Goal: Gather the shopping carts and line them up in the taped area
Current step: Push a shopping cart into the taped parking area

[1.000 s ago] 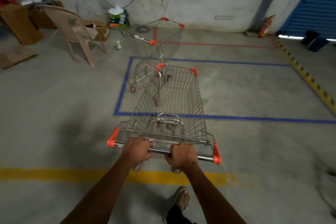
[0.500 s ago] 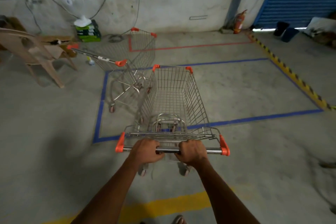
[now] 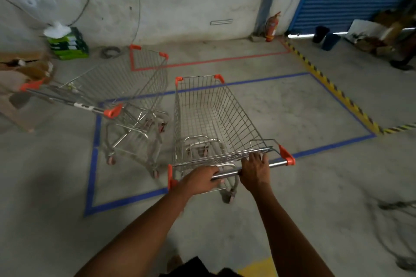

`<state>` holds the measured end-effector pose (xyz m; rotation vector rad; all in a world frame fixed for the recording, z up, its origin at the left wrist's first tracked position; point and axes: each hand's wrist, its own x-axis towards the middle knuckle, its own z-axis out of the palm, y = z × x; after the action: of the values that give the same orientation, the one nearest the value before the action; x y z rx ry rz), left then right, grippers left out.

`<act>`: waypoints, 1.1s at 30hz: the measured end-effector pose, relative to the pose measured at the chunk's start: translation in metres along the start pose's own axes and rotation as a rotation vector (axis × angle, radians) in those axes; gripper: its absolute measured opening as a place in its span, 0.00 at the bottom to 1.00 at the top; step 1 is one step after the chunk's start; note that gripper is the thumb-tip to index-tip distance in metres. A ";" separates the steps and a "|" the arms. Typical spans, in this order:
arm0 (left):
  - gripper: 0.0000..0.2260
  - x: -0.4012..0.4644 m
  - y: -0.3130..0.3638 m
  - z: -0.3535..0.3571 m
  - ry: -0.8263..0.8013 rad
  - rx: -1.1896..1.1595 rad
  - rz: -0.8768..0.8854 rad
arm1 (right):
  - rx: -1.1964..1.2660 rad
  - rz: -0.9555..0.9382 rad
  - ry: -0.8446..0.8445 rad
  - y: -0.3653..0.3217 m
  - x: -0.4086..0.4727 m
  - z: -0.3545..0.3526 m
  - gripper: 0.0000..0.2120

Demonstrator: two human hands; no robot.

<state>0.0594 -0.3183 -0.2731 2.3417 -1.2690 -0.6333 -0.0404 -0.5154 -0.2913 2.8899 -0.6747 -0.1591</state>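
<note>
A wire shopping cart [image 3: 209,119] with orange corner caps stands in front of me, its basket inside the blue taped rectangle [image 3: 91,186] and its rear wheels over the near tape line. My left hand [image 3: 200,179] is wrapped around the metal handle bar near its left end. My right hand [image 3: 255,170] rests on the bar further right, fingers partly spread over the bar and basket edge. A second cart [image 3: 132,101] stands to the left, inside the rectangle's left part, turned at an angle with its handle pointing left.
A red tape outline [image 3: 202,63] lies beyond the blue one. Yellow-black hazard tape [image 3: 333,90] borders the right side. A fire extinguisher [image 3: 271,27] stands by the far wall, a fan and green boxes [image 3: 67,42] at the far left, and a blue shutter at the right.
I have pushed the cart forward into the blue rectangle, alongside the second cart. The yellow floor line has dropped out below. My right hand's fingers have loosened on the bar.
</note>
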 end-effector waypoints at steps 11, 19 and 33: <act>0.21 0.124 -0.037 -0.037 -0.006 0.176 -0.054 | 0.331 -0.138 -0.030 0.046 0.142 0.006 0.08; 0.24 0.239 -0.010 -0.043 0.101 0.097 -0.201 | 0.348 -0.329 0.053 0.132 0.261 0.017 0.16; 0.25 0.379 0.031 -0.077 0.189 0.106 -0.335 | 0.314 -0.291 0.154 0.197 0.369 0.029 0.28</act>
<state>0.2662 -0.6468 -0.2682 2.6574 -0.8548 -0.4367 0.2005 -0.8586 -0.3063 3.2442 -0.2696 0.1466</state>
